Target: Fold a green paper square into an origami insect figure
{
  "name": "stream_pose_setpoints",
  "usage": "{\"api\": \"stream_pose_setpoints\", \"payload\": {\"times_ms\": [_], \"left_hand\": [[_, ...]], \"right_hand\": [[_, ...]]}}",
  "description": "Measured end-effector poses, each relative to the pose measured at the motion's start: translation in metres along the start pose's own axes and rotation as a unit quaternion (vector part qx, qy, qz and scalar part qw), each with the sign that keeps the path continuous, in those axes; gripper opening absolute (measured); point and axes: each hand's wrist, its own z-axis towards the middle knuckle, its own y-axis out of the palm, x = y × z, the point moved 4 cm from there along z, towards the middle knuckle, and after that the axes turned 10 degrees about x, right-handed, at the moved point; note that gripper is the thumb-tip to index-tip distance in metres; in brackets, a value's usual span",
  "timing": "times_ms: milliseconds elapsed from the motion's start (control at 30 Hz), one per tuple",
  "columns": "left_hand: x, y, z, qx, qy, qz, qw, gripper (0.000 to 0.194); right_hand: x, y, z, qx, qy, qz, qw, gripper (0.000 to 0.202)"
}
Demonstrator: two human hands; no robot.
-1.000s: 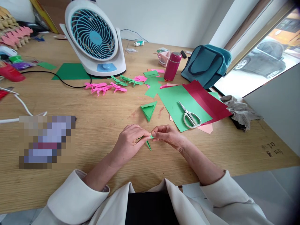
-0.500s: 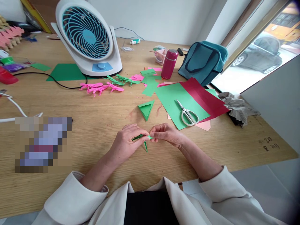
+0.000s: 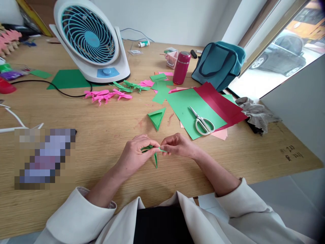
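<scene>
Between my two hands is a folded green paper piece (image 3: 155, 160), with one narrow point hanging down and another part running under the left fingers. My left hand (image 3: 135, 151) pinches it between thumb and fingers. Thumb and forefinger of my right hand (image 3: 177, 145) close on its right tip, touching or nearly touching the left fingertips. Much of the piece is covered by the fingers. Just beyond my hands lies a green folded paper triangle (image 3: 157, 118) on the wooden table (image 3: 109, 118).
White-handled scissors (image 3: 202, 123) rest on green paper sheets (image 3: 177, 105) at the right. Behind stand a pink flask (image 3: 182, 67), a teal bag (image 3: 219, 64) and a fan (image 3: 93, 40). Pink and green folded paper figures (image 3: 108, 96) lie mid-table. A blurred-out phone-like object (image 3: 48, 156) is at left.
The view has shifted slightly. Both hands keep their pinch on the green paper; its right tip shows a little differently between the fingertips, and the hanging point sits a bit more upright.
</scene>
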Motion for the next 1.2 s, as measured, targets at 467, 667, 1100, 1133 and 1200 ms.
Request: {"api": "stream_pose_setpoints", "payload": {"times_ms": [467,667,1100,1133,1200], "left_hand": [[-0.004,0.001,0.003,-0.018,-0.055,-0.055,0.997,0.007],[-0.001,0.0,0.004,-0.014,-0.045,-0.053,0.998,0.008],[0.014,-0.011,0.006,0.045,0.163,0.15,0.974,0.012],[0.016,-0.011,0.005,0.046,0.179,0.176,0.967,0.012],[0.019,-0.012,0.005,0.043,0.2,0.209,0.956,0.01]], "right_hand": [[-0.001,0.002,-0.001,-0.036,0.016,0.055,0.998,0.037],[-0.001,0.002,-0.001,-0.057,0.025,0.078,0.995,0.036],[0.001,0.003,0.001,-0.014,-0.01,-0.005,1.0,0.026],[0.002,0.003,0.001,-0.007,-0.016,-0.018,1.0,0.026],[0.002,0.004,0.0,0.004,-0.027,-0.034,0.999,0.026]]}}
